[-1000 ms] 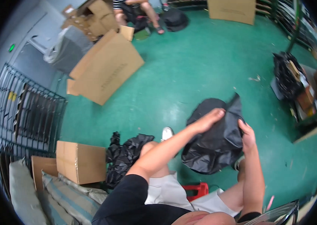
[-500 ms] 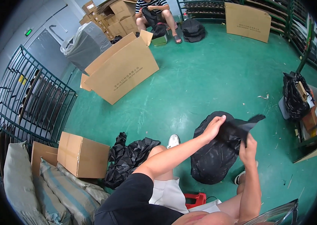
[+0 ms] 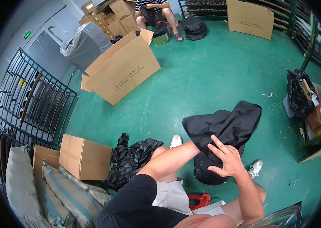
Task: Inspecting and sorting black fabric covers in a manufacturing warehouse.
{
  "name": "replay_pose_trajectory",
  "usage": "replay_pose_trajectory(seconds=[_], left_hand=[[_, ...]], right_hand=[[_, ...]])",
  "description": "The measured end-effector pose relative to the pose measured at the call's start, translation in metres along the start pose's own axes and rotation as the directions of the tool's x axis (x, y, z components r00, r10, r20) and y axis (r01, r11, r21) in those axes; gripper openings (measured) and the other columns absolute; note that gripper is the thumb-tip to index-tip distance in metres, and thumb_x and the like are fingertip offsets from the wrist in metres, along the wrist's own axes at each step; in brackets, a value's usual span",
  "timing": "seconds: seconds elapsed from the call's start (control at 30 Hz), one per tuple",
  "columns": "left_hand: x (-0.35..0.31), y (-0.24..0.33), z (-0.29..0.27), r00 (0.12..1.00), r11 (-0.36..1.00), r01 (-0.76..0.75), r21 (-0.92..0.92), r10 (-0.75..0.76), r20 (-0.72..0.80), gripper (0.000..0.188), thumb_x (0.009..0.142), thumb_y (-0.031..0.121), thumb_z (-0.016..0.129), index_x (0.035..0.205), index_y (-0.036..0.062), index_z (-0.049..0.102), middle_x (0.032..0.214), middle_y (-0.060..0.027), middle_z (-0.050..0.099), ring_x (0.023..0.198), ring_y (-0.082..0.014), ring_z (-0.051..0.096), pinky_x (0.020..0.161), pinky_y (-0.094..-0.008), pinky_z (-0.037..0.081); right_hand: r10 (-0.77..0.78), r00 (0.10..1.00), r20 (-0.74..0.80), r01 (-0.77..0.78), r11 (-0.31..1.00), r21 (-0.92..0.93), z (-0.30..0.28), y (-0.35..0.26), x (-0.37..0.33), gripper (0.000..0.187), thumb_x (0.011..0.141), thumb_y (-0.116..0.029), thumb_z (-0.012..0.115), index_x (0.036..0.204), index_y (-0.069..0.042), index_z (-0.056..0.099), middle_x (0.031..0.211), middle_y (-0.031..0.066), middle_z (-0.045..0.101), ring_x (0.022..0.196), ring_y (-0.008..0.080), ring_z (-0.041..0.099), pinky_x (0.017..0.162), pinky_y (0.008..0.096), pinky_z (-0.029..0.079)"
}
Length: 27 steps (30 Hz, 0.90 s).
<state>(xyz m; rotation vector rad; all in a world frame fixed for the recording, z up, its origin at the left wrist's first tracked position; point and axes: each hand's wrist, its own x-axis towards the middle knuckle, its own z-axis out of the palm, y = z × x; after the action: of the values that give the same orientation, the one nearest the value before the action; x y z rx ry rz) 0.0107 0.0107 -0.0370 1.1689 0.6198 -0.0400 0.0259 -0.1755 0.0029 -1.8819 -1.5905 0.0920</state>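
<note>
A black fabric piece (image 3: pixel 227 121), seemingly a bag or cover, is raised in front of me and spread wide. My left forearm (image 3: pixel 173 157) runs up into it, and the cloth hides that hand and its fingers. My right hand (image 3: pixel 227 157) lies against the near side of the cloth, fingers spread apart, gripping nothing. Below both, between my feet, a rounded pile of black fabric (image 3: pixel 208 171) rests on the floor, partly covered from view. A crumpled black heap (image 3: pixel 130 163) lies beside my left leg.
A brown carton (image 3: pixel 84 157) and woven sacks (image 3: pixel 67 190) stand at my left, near a green wire rack (image 3: pixel 35 95). An open long carton (image 3: pixel 124 74) sits ahead. Another person (image 3: pixel 154 13) sits at the back handling black cloth. A black-bagged bin (image 3: pixel 299 95) stands right.
The black fabric has gone from bunched between both hands to spread out. My left hand has gone into it, out of sight. My right hand has let go, opened and moved left.
</note>
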Motion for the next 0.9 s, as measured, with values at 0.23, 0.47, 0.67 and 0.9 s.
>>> replay_pose_trajectory(seconds=[0.23, 0.47, 0.67, 0.9], left_hand=[[-0.001, 0.003, -0.015, 0.979, 0.972, -0.201, 0.118, 0.195, 0.063, 0.056, 0.089, 0.045, 0.055, 0.13, 0.0086, 0.056, 0.126, -0.0108, 0.058, 0.111, -0.023, 0.052, 0.098, -0.0368, 0.04], [0.022, 0.0, -0.005, 0.928, 0.931, -0.326, 0.162, 0.282, 0.243, 0.05, 0.091, 0.032, 0.057, 0.135, 0.0073, 0.054, 0.133, -0.0108, 0.056, 0.119, -0.0235, 0.05, 0.105, -0.0355, 0.037], [0.027, -0.005, -0.003, 0.84, 0.837, -0.512, 0.193, 0.441, 0.316, 0.048, 0.093, 0.021, 0.057, 0.139, 0.0062, 0.052, 0.138, -0.0108, 0.054, 0.126, -0.024, 0.049, 0.111, -0.0345, 0.034], [0.014, 0.012, 0.004, 0.767, 0.733, -0.629, 0.259, 0.531, 0.361, 0.047, 0.095, 0.015, 0.057, 0.141, 0.0057, 0.05, 0.142, -0.0099, 0.052, 0.13, -0.0231, 0.048, 0.113, -0.0333, 0.034]], right_hand=[[0.195, 0.855, -0.48, -0.084, 0.967, 0.242, 0.018, 0.039, -0.019, 0.044, 0.1, -0.028, 0.047, 0.129, 0.003, 0.057, 0.136, 0.0207, 0.056, 0.102, 0.0275, 0.063, 0.091, 0.0377, 0.048], [0.879, 0.364, -0.309, -0.292, 0.423, 0.858, 0.028, 0.078, -0.013, 0.07, 0.099, -0.041, 0.054, 0.152, -0.006, 0.025, 0.155, 0.0165, 0.03, 0.14, 0.0307, 0.035, 0.113, 0.0441, 0.028], [0.844, 0.474, 0.252, -0.143, -0.209, 0.967, 0.022, 0.102, -0.023, 0.085, 0.092, -0.041, 0.064, 0.154, -0.004, 0.018, 0.152, 0.0205, 0.035, 0.135, 0.0335, 0.042, 0.108, 0.0501, 0.035], [0.871, 0.473, 0.135, 0.116, -0.214, 0.97, 0.021, 0.091, -0.014, 0.056, 0.093, -0.017, 0.059, 0.141, 0.0, 0.037, 0.133, 0.015, 0.053, 0.117, 0.0288, 0.057, 0.099, 0.0462, 0.046]])
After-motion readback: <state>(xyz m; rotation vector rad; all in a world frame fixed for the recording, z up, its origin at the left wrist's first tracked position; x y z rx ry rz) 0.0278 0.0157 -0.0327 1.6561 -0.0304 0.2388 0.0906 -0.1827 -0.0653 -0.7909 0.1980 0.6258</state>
